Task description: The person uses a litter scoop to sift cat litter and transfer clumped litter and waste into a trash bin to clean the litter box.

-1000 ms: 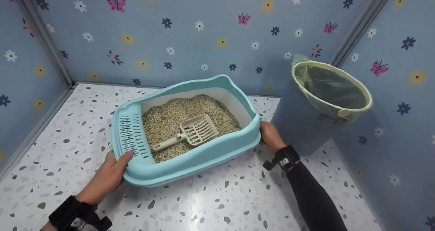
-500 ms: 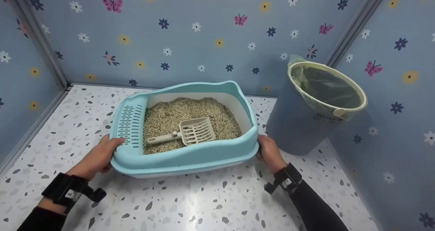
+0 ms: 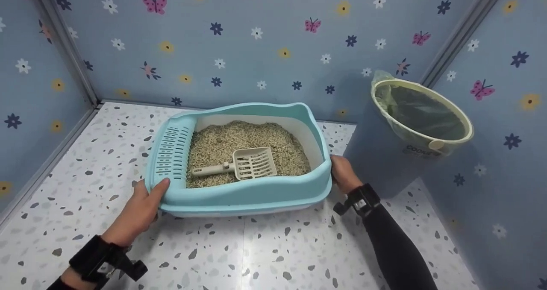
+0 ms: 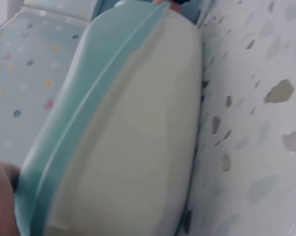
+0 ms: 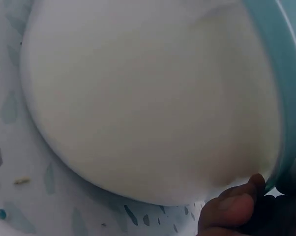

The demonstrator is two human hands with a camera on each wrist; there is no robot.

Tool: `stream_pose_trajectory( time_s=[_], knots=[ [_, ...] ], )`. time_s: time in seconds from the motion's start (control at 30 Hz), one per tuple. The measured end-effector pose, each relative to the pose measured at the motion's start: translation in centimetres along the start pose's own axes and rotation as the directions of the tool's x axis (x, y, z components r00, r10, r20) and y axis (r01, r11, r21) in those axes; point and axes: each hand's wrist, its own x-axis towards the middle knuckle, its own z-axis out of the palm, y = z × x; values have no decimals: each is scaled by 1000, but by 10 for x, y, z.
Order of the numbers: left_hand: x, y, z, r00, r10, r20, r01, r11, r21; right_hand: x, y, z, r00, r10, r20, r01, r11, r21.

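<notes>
Litter box [image 3: 265,194] swung squarer to the back wall [image 3: 248,87] since a second ago; seemingly seated on floor [image 3: 256,256], scoop [image 3: 231,166] on its litter [image 3: 222,142]. Left hand [image 3: 137,208] grips its left end, thumb [image 3: 160,187] on top; right hand [image 3: 344,174] hooks fingers [image 5: 231,209] under the rim [image 5: 285,93] at right.

At 3 o'clock in the head view, dark lettering [image 3: 419,150] on the bin [image 3: 380,166], below its rim, reads "COOK"; the ending, near a round tab [image 3: 436,145], is unclear. A fainter line at its 6 o'clock is illegible.
</notes>
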Motion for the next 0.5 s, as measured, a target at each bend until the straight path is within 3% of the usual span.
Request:
stream_pose_trajectory(
  time_s=[0.1,0.23,0.5],
  knots=[
    [2,-3,0,999,-20,-29,22,999,46,-1,4,3,1000,-10,18,9,999,44],
    [13,-6,-12,998,-51,-36,54,995,83,-12,7,11,999,-48,10,47,994,95],
    [51,-8,-48,998,-53,-36,57,991,117,-52,13,33,994,46,96,-67,972,226]
  ],
)
